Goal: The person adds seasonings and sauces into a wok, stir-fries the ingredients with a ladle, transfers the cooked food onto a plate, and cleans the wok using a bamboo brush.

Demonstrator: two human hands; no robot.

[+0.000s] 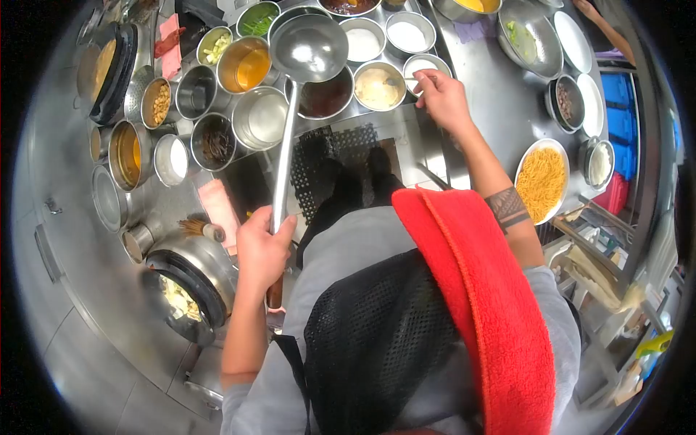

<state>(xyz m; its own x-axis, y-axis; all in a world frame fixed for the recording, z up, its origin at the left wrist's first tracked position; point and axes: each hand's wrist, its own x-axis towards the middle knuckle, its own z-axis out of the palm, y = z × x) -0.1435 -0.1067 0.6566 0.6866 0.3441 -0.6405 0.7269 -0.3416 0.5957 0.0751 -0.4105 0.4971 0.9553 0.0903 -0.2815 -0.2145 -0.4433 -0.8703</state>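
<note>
My left hand (262, 243) is wrapped round the handle of a large steel ladle (310, 48), whose bowl is held over the pots, partly covering one with dark red sauce (326, 98). My right hand (442, 96) pinches the end of a small spoon (394, 82) at the rim of a pot of pale yellowish seasoning (377, 93). Right beside it, partly behind my fingers, is a pot of white powder (424, 67). Two more pots of white powder (411, 32) stand just beyond.
A wok with pale chopped food (180, 299) sits at the lower left. Pots of oil (246, 67) and nuts (156, 103) stand at the left. Noodles (540, 181) fill a plate at the right, below a colander (529, 43). Another person's arm (609, 32) shows at the upper right.
</note>
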